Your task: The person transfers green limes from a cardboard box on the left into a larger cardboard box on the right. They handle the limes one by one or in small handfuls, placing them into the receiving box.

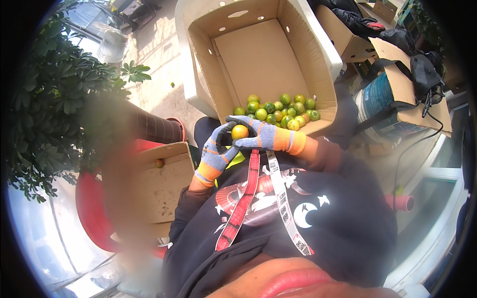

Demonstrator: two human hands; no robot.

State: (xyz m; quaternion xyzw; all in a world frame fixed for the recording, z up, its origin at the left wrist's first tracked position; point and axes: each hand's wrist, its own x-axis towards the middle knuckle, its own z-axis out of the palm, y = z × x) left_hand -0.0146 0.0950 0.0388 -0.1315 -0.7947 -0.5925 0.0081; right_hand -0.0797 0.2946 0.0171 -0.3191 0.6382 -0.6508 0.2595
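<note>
My left hand [216, 152], in a blue-grey and orange knitted glove with dark coated fingers, cups an orange-yellow tomato [239, 132] from the left. From the right, my right hand [262, 135], in a matching glove, has its fingers and thumb around the same tomato. Both hands are at the near edge of a large cardboard box [257, 56]. Inside, along its near side, lies a group of mostly green tomatoes [270, 108], a few of them turning orange. The undersides of my fingers are partly hidden.
The box rests on a white plastic chair [193, 87]. At lower left a second cardboard box [149, 190], on a red chair [89, 212], holds one reddish tomato [159, 163]. A leafy plant [56, 93] stands left. On the right are a bucket [376, 97], cartons, a black bag and a cable.
</note>
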